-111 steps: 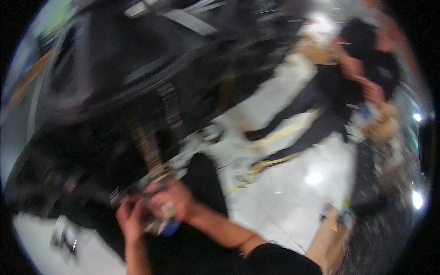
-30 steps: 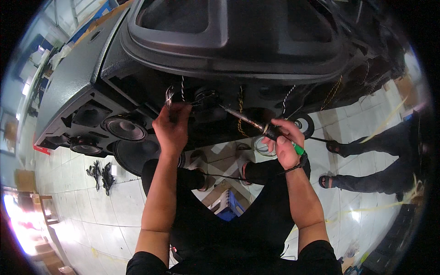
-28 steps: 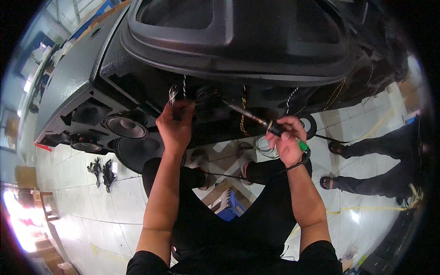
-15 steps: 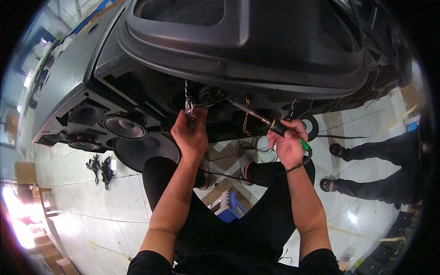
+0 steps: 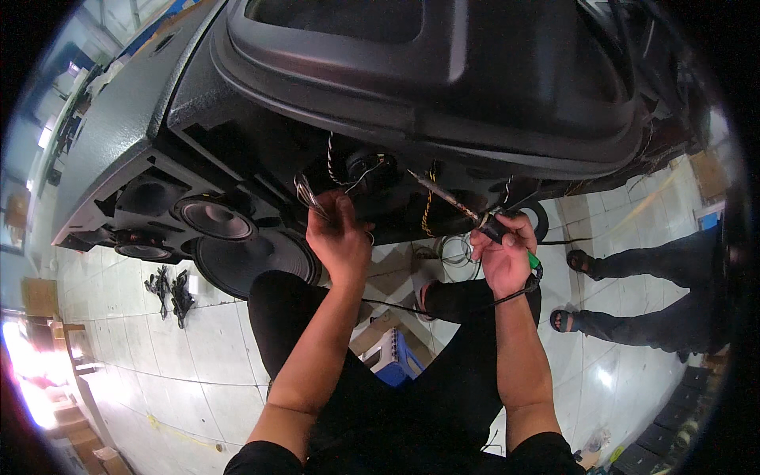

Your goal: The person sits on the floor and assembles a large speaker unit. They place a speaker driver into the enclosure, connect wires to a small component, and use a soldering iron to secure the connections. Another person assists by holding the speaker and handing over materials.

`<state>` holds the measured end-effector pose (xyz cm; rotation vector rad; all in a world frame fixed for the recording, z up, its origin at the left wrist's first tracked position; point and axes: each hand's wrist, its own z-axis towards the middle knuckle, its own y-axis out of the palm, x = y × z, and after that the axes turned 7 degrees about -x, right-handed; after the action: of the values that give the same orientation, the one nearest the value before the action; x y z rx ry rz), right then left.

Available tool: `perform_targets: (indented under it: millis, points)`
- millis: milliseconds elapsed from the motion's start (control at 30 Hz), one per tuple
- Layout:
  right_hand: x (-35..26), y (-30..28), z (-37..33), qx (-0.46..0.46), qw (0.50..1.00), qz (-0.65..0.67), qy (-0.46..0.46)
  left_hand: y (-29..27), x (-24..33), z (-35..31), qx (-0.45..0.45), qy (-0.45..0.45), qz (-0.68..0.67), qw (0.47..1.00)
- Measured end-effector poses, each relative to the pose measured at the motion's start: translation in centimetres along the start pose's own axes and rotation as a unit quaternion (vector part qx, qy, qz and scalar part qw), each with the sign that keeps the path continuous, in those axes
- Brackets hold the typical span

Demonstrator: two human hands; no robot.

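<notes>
My left hand (image 5: 342,241) is closed on a small loose coil of thin silvery solder wire (image 5: 307,198), whose free end points up toward a small round black speaker driver (image 5: 372,169). In my right hand (image 5: 508,252) is a soldering iron (image 5: 451,200) with a black and green handle. Its metal tip points up and left, a short way right of the driver and apart from it. A black-and-white twisted wire (image 5: 331,158) hangs beside the driver. Behind the iron's shaft hangs a yellow-and-black twisted wire (image 5: 428,212). The driver's far side is in shadow.
A large black speaker cabinet (image 5: 340,87) overhangs my hands. Another cabinet at left bears a large woofer cone (image 5: 249,261). The iron's black cord (image 5: 396,306) crosses my legs. A blue-and-white box (image 5: 396,360) sits between my feet. Another person's legs (image 5: 641,265) are at right.
The soldering iron has drawn back from the driver, its tip now apart from it. My left hand has shifted slightly right, and more of the solder coil and driver shows.
</notes>
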<state>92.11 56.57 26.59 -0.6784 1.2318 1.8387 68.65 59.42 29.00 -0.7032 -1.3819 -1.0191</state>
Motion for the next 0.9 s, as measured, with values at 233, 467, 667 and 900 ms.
perform_targets:
  millis: [233,467,667,900]
  points:
    - [0.3,-0.1,0.1,-0.013,1.0,-0.003,0.005,1.6,-2.5,0.1,0.003,0.061,-0.045,0.997]
    - [0.3,-0.1,0.2,-0.024,1.0,-0.005,0.001,-0.3,-1.9,1.8,0.002,0.029,0.036,0.999]
    - [0.5,-0.2,0.3,-0.035,0.999,-0.015,0.001,0.0,-1.7,1.9,-0.03,0.023,0.054,0.998]
    - [0.9,-0.3,0.7,-0.035,0.999,-0.023,-0.003,-0.5,-1.3,1.9,-0.07,-0.003,0.103,0.992]
